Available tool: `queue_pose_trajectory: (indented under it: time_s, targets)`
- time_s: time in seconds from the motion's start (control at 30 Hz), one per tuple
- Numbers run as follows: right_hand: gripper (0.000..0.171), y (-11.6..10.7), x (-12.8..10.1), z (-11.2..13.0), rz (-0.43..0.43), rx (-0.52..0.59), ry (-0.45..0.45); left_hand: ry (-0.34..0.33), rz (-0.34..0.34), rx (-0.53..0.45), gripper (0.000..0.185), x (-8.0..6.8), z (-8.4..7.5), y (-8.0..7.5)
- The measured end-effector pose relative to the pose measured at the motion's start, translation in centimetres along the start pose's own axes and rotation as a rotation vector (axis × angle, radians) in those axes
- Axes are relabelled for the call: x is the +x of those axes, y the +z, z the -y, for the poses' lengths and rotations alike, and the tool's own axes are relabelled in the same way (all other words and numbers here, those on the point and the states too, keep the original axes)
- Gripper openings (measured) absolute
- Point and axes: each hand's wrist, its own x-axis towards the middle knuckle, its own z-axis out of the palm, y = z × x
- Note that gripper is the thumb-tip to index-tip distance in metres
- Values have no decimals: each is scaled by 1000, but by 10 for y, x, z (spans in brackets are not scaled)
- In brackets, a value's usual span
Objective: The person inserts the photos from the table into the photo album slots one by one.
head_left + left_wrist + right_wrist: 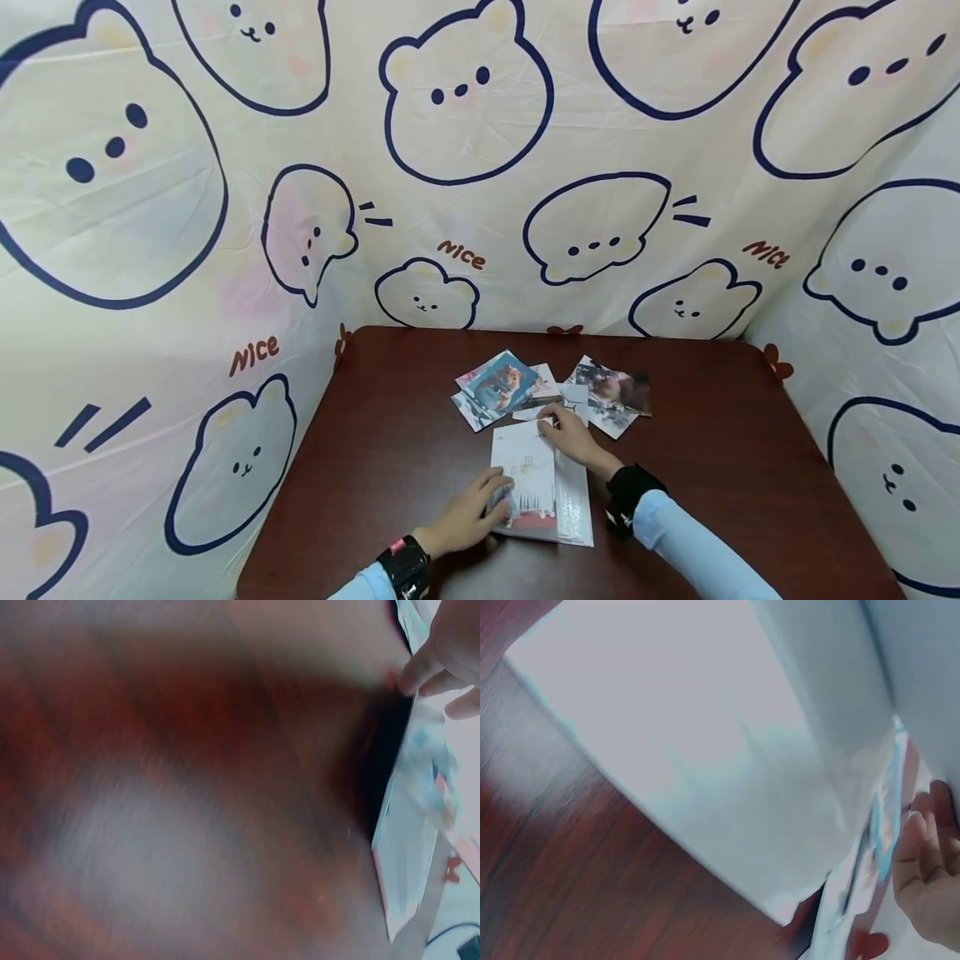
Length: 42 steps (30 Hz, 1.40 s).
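Observation:
A white photo album [525, 475] with small printed drawings and a pink band lies on the brown table, its cover or upper leaf partly lifted on the right. Beneath that leaf a glossy clear-looking sleeve page [576, 500] shows; it fills much of the right wrist view as a pale sheet [682, 750]. My right hand [572, 435] pinches the leaf near its top right corner, fingers curled. At the album's lower left edge my left hand [468, 512] rests with fingers spread, fingertips touching the cover beside a bluish printed patch. The left wrist view is blurred.
Behind the album lie loose photo prints: a blue picture card [498, 385] on a pile at the left and a dark photo [618, 390] at the right. The brown table [360, 467] extends around them, and a cartoon-bear curtain [465, 108] hangs behind and beside it.

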Motion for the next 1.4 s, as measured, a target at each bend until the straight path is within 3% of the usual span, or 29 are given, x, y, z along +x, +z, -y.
queue_pose_trajectory:
  time_s: [0.2,0.3,0.5,0.6,0.7,0.8,0.9,1.03,1.2,1.4]
  targets:
    - [47,4,-3,25,6,43,-33,-39,-77,-176,44,8,8,-12]
    - [55,11,-5,37,17,47,-28,-42,-170,-314,40,10,2,-21]
    - [57,30,-14,54,118,-2,-58,-132,-348,-534,35,12,-18,-50]
    - [54,42,-21,57,205,-72,-138,-171,-388,-698,37,13,-8,-58]
    - [51,55,-28,55,304,-206,-277,-270,-440,-784,42,11,12,-64]
    - [50,68,-36,49,386,-388,-405,-414,-507,-677,40,7,32,-70]
    - [50,76,-45,41,440,-530,-467,-519,-542,-532,34,0,46,-75]
    - [47,69,-49,26,384,-605,-499,-593,-530,-422,32,-4,63,-74]
    - [44,46,-52,3,247,-664,-454,-648,-484,-359,29,-8,77,-62]
    - [48,33,-59,-21,252,-690,-350,-717,-486,-245,21,-13,81,-56]
